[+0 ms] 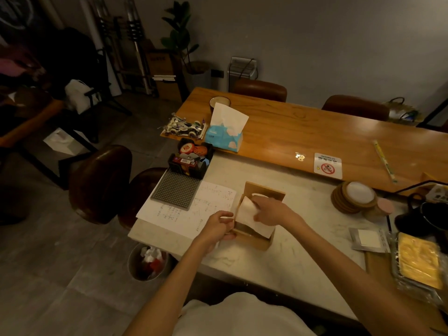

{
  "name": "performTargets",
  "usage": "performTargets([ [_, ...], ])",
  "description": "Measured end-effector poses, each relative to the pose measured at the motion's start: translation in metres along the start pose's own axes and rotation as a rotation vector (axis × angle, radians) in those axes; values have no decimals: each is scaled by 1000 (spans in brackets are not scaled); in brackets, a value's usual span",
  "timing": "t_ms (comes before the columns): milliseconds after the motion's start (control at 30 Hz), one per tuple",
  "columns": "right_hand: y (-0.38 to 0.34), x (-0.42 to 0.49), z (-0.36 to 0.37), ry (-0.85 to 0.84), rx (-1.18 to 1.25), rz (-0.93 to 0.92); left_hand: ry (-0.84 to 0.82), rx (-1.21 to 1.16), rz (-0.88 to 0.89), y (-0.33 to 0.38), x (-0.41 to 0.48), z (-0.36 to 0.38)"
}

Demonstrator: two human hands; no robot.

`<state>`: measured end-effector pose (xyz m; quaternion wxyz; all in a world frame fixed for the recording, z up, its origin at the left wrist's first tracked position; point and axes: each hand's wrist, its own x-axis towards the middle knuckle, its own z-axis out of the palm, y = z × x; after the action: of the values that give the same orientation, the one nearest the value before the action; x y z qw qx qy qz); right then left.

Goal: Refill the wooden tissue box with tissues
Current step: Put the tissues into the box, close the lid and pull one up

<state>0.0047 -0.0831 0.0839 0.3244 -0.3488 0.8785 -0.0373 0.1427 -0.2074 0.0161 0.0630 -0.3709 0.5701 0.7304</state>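
The wooden tissue box (255,240) stands on the pale marble table (303,258) in front of me. Its lid (265,191), with an oval slot, is tipped up behind it. A white stack of tissues (249,220) lies tilted in the open box. My right hand (271,210) presses on top of the stack, fingers bent over its upper edge. My left hand (217,226) grips the box's left end. A blue soft pack of tissues (224,137), one sheet sticking up, sits farther back on the wooden table.
A handwritten sheet (191,212) and a grey studded mat (175,189) lie left of the box. Stacked coasters with a white plate (355,196) sit to the right, packets (417,260) at the right edge. A waste bin (148,261) stands on the floor below the table's corner.
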Motion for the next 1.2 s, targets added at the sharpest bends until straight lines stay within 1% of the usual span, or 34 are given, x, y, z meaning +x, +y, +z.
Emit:
performTargets([
  [200,-10,26,-12,-303,-214,33,46,-28,1,-7,1,6],
  [300,-13,31,-7,-393,-231,30,64,-36,2,-8,2,7],
  [367,-13,36,-4,-422,-206,37,69,-35,1,-9,3,8],
  [500,-8,45,1,-435,-138,104,62,-38,11,-9,1,10],
  [633,-6,52,13,-386,-213,133,59,-53,31,-11,0,10],
  [767,-8,54,15,-417,-254,100,98,-38,72,-17,0,14],
  [867,-10,56,17,-415,-249,114,111,-10,96,-19,0,16],
  [933,-12,57,17,-393,-204,121,111,-13,104,-21,-1,16],
  [1000,-10,60,18,-365,-167,85,115,-11,114,-22,-2,16],
  [1133,-6,57,23,-287,-322,25,125,11,132,-24,-1,17],
  [1200,-5,57,27,-253,-312,30,121,27,141,-24,-1,17],
])
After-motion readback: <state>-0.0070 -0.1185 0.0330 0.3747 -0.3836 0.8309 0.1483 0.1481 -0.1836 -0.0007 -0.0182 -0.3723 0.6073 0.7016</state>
